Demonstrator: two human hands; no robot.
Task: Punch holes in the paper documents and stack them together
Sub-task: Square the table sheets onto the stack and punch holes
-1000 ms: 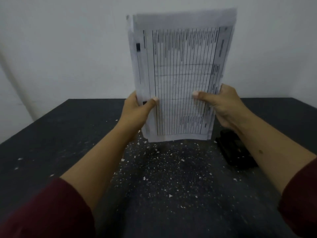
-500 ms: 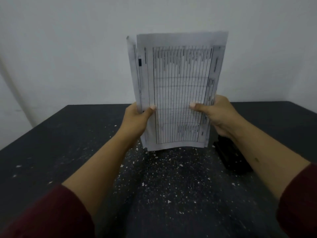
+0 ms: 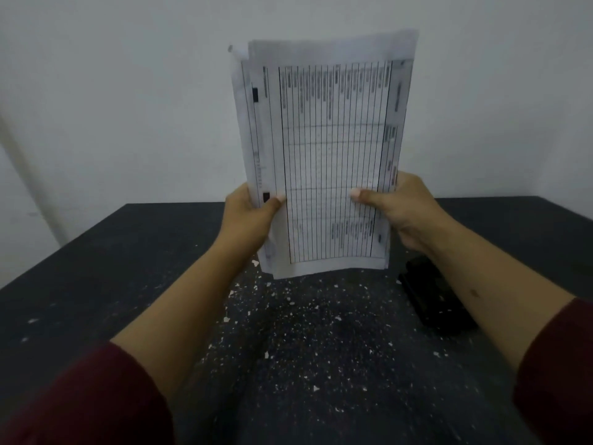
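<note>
Nearest the camera, two dark red fabric sleeves (image 3: 80,399) are seen at the lower corners, with bare forearms extending forward from them. The black tabletop (image 3: 96,284) below is noted to be strewn with small white paper specks (image 3: 308,322), densest between the forearms. A black hole punch (image 3: 433,300) is observed resting on the tabletop beneath the right forearm, partly hidden by it; its detail is lost in shadow.

Further forward, a sheaf of white printed paper sheets (image 3: 330,155) is held upright above the tabletop, its lower edge clear of the surface. A ruled table with dark lines is printed on the front sheet; the text is too blurred to be read. The sheets are not fully squared: a rear sheet is seen projecting at the left edge and top left corner.

The left hand (image 3: 250,216) is closed on the sheaf's lower left edge, thumb pressed across the front. The right hand (image 3: 398,210) is likewise clamped on the lower right edge, thumb laid flat on the front and fingers hidden behind.

Beyond, a plain pale grey wall (image 3: 128,91) is recorded.
</note>
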